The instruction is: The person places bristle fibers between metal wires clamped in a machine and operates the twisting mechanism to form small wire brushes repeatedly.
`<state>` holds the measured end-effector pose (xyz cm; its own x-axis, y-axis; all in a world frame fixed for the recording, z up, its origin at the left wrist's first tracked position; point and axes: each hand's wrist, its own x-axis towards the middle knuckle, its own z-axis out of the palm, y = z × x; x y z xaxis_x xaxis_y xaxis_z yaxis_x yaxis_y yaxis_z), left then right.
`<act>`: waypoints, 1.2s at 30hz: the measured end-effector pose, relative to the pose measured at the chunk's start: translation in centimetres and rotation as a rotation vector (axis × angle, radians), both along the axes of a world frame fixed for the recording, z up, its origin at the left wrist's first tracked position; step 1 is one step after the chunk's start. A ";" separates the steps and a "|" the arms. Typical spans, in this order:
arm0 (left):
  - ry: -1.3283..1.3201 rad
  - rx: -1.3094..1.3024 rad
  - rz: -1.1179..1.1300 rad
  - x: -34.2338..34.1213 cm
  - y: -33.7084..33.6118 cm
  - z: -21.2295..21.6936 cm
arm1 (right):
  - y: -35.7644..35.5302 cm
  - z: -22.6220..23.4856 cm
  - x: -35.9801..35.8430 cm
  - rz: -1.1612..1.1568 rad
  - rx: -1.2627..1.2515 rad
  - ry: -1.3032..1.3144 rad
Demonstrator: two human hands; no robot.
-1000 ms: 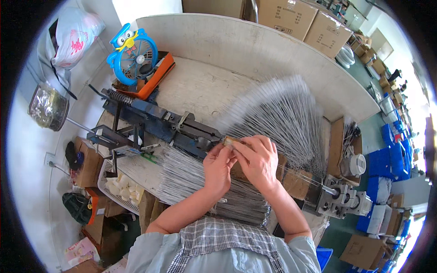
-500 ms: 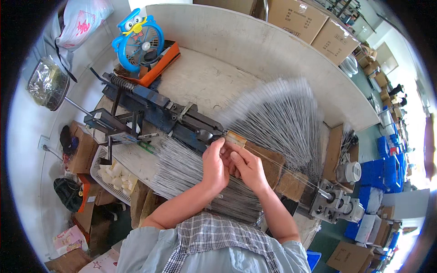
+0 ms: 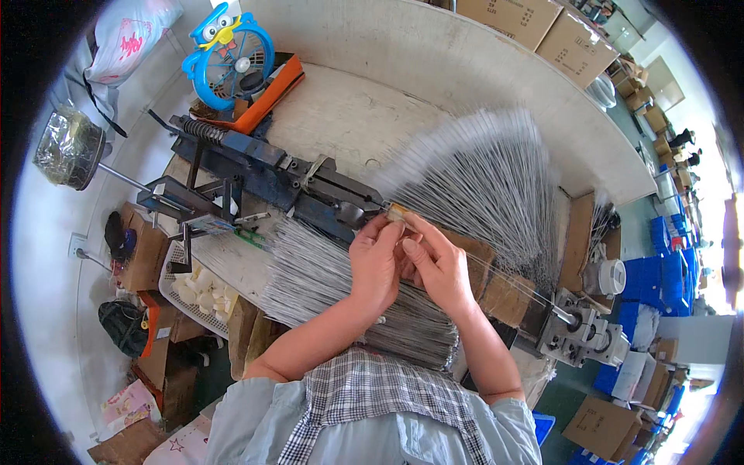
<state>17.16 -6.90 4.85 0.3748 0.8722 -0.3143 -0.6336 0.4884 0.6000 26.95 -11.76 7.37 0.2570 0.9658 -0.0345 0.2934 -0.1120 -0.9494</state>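
Observation:
Both my hands are close together over the middle of a long dark metal bench machine. My left hand is closed, its thumb and forefinger pinched near a small yellowish block at the machine's end. Beside it my right hand is closed too, its fingertips meeting by the same block. Whatever lies between the fingers is too small and hidden to name. Thin strands run from near the block to a metal spindle head at the right. Beneath my wrists lies a bundle of thin grey wires.
A larger fan of wires spreads behind my hands. Brown pads lie along the machine. At the back left, a blue fan stands by an orange box. A white basket of pale pieces sits left; a curved panel borders the table.
My fingers have drawn together into a pinch, and both hands sit slightly farther right. The whole view has shifted a little.

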 end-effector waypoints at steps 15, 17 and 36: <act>-0.068 0.003 -0.026 -0.8 0.0 0.0 | -0.9 -0.8 -0.5 0.063 0.027 0.012; -0.064 -0.022 -0.059 -0.8 0.0 0.1 | -0.6 -1.1 -0.6 0.028 0.017 0.031; -0.041 -0.058 0.031 -0.3 -0.2 1.0 | -0.5 0.5 -0.8 0.046 0.026 -0.069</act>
